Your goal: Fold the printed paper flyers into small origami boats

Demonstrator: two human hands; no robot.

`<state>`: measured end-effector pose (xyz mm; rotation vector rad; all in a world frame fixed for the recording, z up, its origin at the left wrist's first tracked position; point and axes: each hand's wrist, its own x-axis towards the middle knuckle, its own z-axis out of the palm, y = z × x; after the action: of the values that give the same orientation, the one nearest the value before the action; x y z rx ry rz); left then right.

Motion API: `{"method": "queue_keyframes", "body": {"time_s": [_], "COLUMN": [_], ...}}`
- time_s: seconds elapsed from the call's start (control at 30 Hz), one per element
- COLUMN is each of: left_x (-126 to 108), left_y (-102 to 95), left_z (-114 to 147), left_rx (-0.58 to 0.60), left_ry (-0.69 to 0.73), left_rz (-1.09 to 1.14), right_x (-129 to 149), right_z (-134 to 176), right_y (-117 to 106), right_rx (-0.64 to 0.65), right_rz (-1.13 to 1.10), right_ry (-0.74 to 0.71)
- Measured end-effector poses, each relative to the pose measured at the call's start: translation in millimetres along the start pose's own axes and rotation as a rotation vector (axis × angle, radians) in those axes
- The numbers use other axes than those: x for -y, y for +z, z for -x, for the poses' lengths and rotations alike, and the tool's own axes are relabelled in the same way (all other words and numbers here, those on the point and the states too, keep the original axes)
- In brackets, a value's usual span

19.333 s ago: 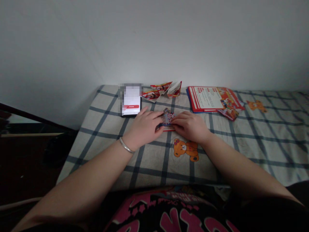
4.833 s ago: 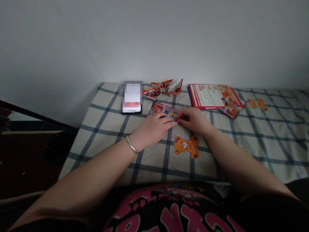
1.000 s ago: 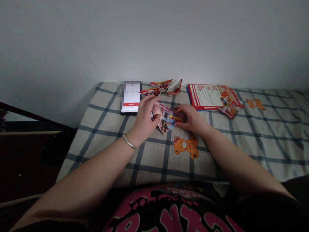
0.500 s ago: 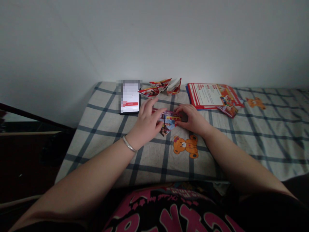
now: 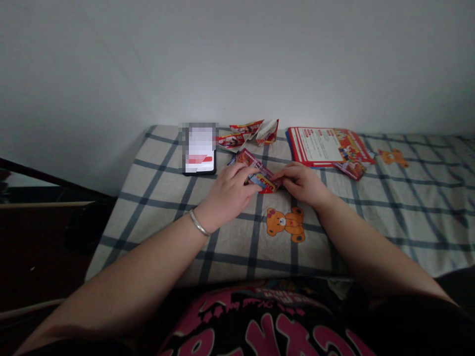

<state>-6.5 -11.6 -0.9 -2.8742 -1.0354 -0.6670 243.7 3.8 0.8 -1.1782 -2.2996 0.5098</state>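
Note:
A folded piece of colourful printed paper [image 5: 264, 181] lies on the checked cloth in front of me, with its long side now slanting. My left hand [image 5: 232, 189], a silver bangle at its wrist, holds the paper from the left, its fingers across the top. At the paper's right corner, my right hand [image 5: 300, 184] has thumb and forefinger pinched on it. The fingers cover parts of the paper, so some of its folds are hidden. Just behind it stand several folded red paper pieces [image 5: 233, 141].
A phone [image 5: 200, 160] with a lit screen lies at the back left. At the back right is a stack of red-and-white printed sheets [image 5: 315, 146], with a small folded paper [image 5: 351, 170] at its front edge. The checked cloth [image 5: 230, 247] reaches the wall [image 5: 237, 64].
The paper has turned from a downward-pointing triangle to a slanted shape between my hands. My left fingers have come down over it, and my right fingers have closed on its corner.

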Motion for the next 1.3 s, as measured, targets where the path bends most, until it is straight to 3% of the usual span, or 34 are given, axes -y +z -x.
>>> {"method": "queue_keyframes", "body": {"time_s": [0.23,0.43,0.53,0.67,0.87,1.03,1.3], "left_x": [6.1,0.6,1.0,5.7,11.8,10.1,0.3], "left_y": [5.3,-5.2,-5.8,-3.7,-1.8,-3.8,-11.7], "left_z": [-2.0,-4.3,-3.3,-2.6,0.6,0.2,-1.1], "left_rx": [0.053,-0.052,0.023,0.105,0.119,0.173,0.221], "left_ry": [0.02,0.065,0.058,0.052,0.062,0.072,0.086], "left_rz": [0.076,-0.065,-0.052,-0.003,0.065,0.069,-0.028], "right_x": [-4.6,5.8,16.3,25.7,7.9,-3.3,17.7], "right_z": [-4.0,-3.8,-1.0,1.1,1.7,-0.1,2.8], "right_y": [2.2,0.1,1.8,7.6,1.3,-5.8,-6.6], "right_rx": [-0.008,-0.025,0.015,0.134,0.071,0.103,0.141], "right_rz": [0.201,0.318,0.266,0.229,0.24,0.273,0.534], "right_ry": [-0.087,-0.16,-0.289,-0.356,-0.275,-0.27,-0.277]}}
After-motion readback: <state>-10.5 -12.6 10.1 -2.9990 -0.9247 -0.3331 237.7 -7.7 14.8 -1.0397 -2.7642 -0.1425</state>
